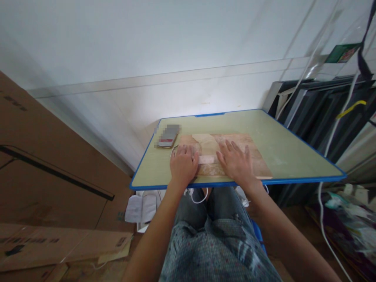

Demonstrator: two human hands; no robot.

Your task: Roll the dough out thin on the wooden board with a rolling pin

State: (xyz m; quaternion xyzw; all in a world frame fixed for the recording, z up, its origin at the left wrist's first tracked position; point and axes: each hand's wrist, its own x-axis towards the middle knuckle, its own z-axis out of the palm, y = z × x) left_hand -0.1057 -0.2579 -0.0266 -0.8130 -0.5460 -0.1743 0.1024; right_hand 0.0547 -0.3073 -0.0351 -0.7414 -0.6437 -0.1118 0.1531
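A wooden board (260, 164) with pale patches lies flat on the table near its front edge. My left hand (183, 166) rests at the board's left end, palm down, fingers forward and slightly apart. My right hand (236, 160) lies flat on the board's right half with fingers spread. Between the hands runs a short pale strip (206, 159); its left end meets my left thumb, and its right end reaches my right hand. What lies beneath both palms is hidden. Beside my left fingers a thin white cord (172, 151) curves on the table.
The light green table (293, 156) has a blue rim and stands by a white wall. A partly pixelated grey, phone-like object (168, 140) lies back left. Large cardboard boxes (53, 156) stand left; dark panels (317, 105) and a hanging white cable (331, 137) are right.
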